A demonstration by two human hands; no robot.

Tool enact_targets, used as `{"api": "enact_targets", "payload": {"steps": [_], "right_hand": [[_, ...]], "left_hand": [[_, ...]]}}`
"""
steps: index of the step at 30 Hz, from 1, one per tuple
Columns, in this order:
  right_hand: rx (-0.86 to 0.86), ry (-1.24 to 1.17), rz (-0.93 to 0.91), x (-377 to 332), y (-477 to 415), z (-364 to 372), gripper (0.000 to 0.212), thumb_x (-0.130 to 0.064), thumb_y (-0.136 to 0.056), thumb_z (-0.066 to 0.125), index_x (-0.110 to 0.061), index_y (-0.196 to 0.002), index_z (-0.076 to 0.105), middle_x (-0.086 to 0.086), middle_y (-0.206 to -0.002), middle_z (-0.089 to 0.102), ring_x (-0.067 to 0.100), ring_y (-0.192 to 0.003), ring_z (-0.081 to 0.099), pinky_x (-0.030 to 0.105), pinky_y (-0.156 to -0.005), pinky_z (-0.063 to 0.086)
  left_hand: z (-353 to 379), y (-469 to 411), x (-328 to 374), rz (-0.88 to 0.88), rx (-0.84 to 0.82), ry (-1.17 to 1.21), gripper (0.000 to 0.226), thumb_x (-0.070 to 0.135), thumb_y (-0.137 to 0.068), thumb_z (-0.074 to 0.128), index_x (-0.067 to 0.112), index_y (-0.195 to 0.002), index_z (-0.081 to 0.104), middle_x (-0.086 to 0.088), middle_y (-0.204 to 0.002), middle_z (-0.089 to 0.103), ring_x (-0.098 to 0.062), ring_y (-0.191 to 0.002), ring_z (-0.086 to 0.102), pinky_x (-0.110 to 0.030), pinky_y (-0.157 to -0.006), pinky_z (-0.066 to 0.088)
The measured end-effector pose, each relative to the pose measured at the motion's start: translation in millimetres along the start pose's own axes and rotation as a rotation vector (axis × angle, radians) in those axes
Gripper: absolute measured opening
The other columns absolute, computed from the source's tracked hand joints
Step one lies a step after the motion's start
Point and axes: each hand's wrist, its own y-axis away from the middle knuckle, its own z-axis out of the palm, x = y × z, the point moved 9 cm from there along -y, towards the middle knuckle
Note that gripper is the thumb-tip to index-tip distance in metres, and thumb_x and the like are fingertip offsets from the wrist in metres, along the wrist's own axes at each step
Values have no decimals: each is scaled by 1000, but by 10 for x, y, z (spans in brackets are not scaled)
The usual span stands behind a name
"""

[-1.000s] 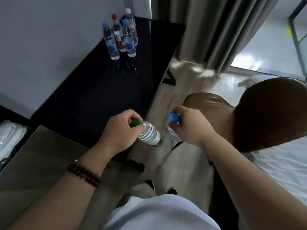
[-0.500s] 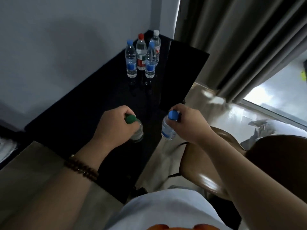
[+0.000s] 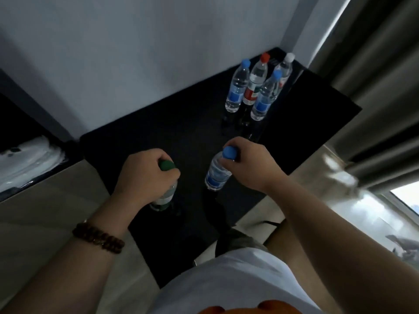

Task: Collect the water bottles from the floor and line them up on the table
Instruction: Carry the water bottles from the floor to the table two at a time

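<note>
Left hand (image 3: 145,177) grips the green-capped bottle (image 3: 164,198) round its neck. Right hand (image 3: 251,164) grips the held blue-capped bottle (image 3: 216,175) the same way, fingers curled under the cap.

Change from half a second ago: both held bottles now hang upright further in over the black table (image 3: 181,132), away from its near edge. Bases are low; contact with the top cannot be told.

Count: six water bottles. Four stand upright, close together, at the table's far right corner:
- left blue-capped bottle (image 3: 237,87)
- red-capped bottle (image 3: 255,82)
- front blue-capped bottle (image 3: 265,96)
- white-capped bottle (image 3: 284,69)

Two are in hand, well apart from that group. Caps: three blue, one red, one white, one green.

Around: pale wall (image 3: 136,53) behind the table, grey curtain (image 3: 374,87) at right, floor (image 3: 45,211) at left, white shirt (image 3: 226,279) below, bead bracelet (image 3: 98,237) on the left wrist. The left hand covers the green-capped bottle's upper body.
</note>
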Motion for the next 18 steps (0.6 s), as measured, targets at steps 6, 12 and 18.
{"api": "enact_targets", "payload": {"steps": [6, 12, 18], "right_hand": [[-151, -86, -118, 43, -784, 70, 27, -37, -88, 74, -32, -111, 61, -17, -94, 62, -1, -82, 61, 11, -61, 43], [-273, -103, -248, 522, -1500, -151, 27, -35, -88, 74, -34, -111, 59, -15, -95, 63, 1, -83, 62, 20, -68, 49], [-301, -74, -353, 1136, -1925, -675, 26, -37, -87, 73, -34, -109, 59, -14, -97, 63, 3, -85, 58, 27, -76, 49]], "left_hand": [[-26, -319, -12, -117, 141, 7, 11, 37, -68, 76, 38, -74, 67, 32, -75, 65, 11, -72, 62, -17, -54, 42], [475, -959, 512, -234, 183, 1, 11, 32, -74, 78, 35, -79, 69, 33, -81, 65, 13, -77, 61, -15, -56, 41], [1033, -1550, 1171, -315, 190, 49, 13, 36, -75, 77, 35, -85, 69, 19, -83, 68, 7, -80, 61, -19, -66, 47]]}}
